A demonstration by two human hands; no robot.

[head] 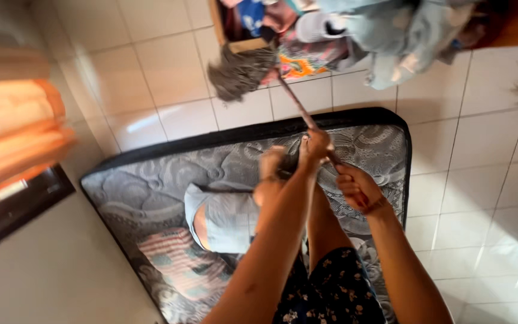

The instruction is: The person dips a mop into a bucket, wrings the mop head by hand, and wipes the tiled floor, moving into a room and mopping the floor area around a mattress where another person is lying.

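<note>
Both my hands grip the mop handle [298, 105]: left hand [316, 147] higher, right hand [355, 186] lower. The mop head [241, 69] rests on the tiled floor [169, 78] beyond the mattress [151, 186].

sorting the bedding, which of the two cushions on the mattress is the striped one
The red-and-teal striped pillow, nearer the grey quilted mattress's bottom-left corner. The plain light-blue pillow beside it lies closer to the left hand and has no stripes.

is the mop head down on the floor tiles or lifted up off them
Cannot tell for sure. The mop head lies over the white tiles by the clothes pile, but no contact or gap shows from above. Both hands grip the handle.
</note>
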